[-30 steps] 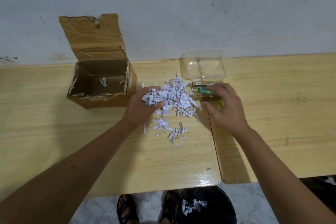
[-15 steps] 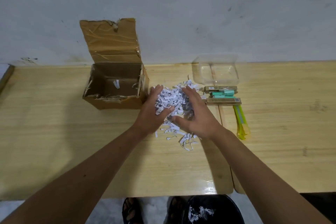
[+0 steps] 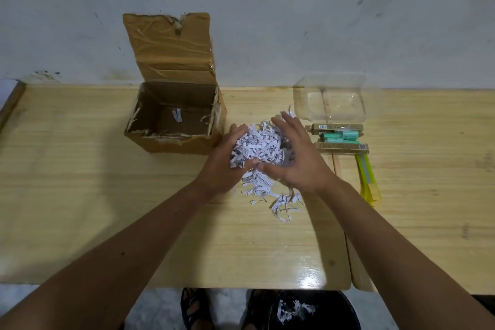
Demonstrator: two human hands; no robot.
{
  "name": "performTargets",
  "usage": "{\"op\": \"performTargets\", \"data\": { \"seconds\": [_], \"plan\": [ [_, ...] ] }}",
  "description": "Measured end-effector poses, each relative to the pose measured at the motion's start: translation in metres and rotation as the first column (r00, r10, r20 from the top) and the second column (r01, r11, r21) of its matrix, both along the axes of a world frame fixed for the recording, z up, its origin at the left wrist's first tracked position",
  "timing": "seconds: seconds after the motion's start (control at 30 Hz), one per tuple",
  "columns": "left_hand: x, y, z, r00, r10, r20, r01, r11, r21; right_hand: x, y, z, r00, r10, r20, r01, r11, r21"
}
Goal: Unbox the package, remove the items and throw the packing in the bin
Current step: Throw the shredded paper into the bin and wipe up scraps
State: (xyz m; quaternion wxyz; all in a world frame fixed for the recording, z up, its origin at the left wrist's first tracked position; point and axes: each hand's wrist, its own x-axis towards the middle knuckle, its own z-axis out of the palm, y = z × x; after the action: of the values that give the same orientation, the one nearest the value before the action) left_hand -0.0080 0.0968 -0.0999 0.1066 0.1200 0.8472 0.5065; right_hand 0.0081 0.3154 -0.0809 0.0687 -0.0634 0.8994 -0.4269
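Observation:
A heap of white shredded paper [image 3: 258, 146] lies on the wooden table just right of the open cardboard box [image 3: 174, 126]. My left hand [image 3: 223, 163] cups the heap from the left and my right hand [image 3: 297, 158] presses in from the right, so both hands hold the shreds between them. Loose strips [image 3: 281, 202] trail on the table nearer to me. The box has its lid flap up and holds only a stray strip. On the floor under the table edge stands the black bin [image 3: 302, 311], with some shreds inside.
Right of the heap lie two gold slim boxes [image 3: 341, 147], a teal item [image 3: 340, 136] between them, a clear plastic tray [image 3: 334, 100] behind and a yellow-green utility knife [image 3: 368, 179]. A seam [image 3: 336, 166] splits two tabletops. Sandalled feet [image 3: 195, 308] are beside the bin.
My right hand left the gold boxes and came over to the paper heap. Both hands have closed in around the shreds, gathering them into a tighter, taller pile.

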Motion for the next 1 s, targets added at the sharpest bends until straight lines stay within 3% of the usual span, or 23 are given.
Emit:
{"op": "performTargets", "data": {
  "seconds": [0.17, 0.4, 0.67, 0.83, 1.0],
  "plan": [
    [-0.002, -0.011, 0.001, 0.998, -0.067, -0.001, 0.067, 0.998, 0.0, 0.002, 0.001, -0.013, 0.995, 0.091, 0.036, -0.093, 0.995, 0.046],
    [0.0, -0.018, -0.004, 0.994, -0.093, -0.065, 0.095, 0.995, 0.023, 0.008, -0.002, -0.029, 0.984, 0.098, -0.15, -0.097, 0.995, 0.016],
    [0.02, -0.012, -0.007, 0.992, 0.018, -0.121, -0.004, 0.993, 0.117, 0.021, -0.012, -0.032, 0.973, 0.026, -0.231, -0.025, 1.0, 0.007],
    [0.023, -0.01, -0.009, 0.984, 0.057, -0.171, -0.047, 0.997, 0.062, 0.027, -0.018, -0.028, 0.972, -0.022, -0.232, 0.032, 0.999, 0.041],
    [0.034, -0.008, -0.007, 0.96, 0.002, -0.278, 0.008, 0.999, 0.034, 0.05, -0.026, -0.018, 0.974, -0.129, -0.187, 0.12, 0.991, -0.055]
  ]
}}
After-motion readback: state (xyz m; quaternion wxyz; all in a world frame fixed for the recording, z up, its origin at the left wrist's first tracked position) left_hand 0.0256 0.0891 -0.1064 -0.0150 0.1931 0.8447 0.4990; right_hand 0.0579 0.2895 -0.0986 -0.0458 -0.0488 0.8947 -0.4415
